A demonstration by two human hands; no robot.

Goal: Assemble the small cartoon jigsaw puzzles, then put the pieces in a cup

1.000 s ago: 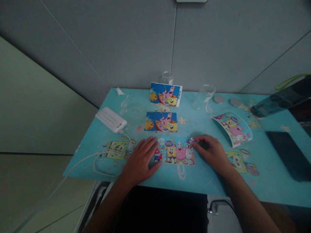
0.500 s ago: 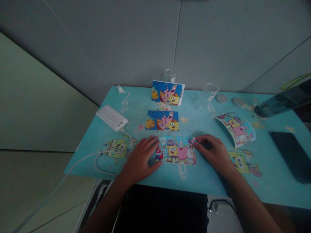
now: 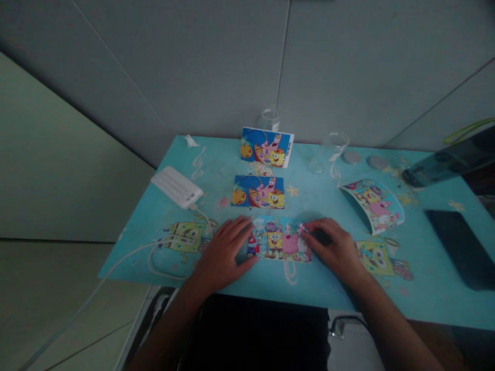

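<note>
The head view looks down on a flat cartoon jigsaw puzzle (image 3: 279,239) lying between the two hands on the turquoise printed surface (image 3: 247,278). The left hand (image 3: 222,252) lies spread and released, fingers flat, pressing the puzzle's left edge. The right hand (image 3: 333,246) pinches a small puzzle piece (image 3: 302,227) between thumb and forefinger at the puzzle's upper right corner. The step in hand looks like seating this piece, with most of the picture already joined; the next move seems to call for a slight turn to match the tabs, then a downward press while the left hand steadies the sheet.

The puzzle is thin, glossy card, rectangular. Beyond the hands lies a second finished puzzle (image 3: 258,191), with a picture card (image 3: 266,147) standing farther off. Left of the left hand sits a white ribbed power bank (image 3: 177,186) with a curling cable (image 3: 162,247). Right of the right hand lies a curved printed label (image 3: 373,203), bowed upward.
</note>
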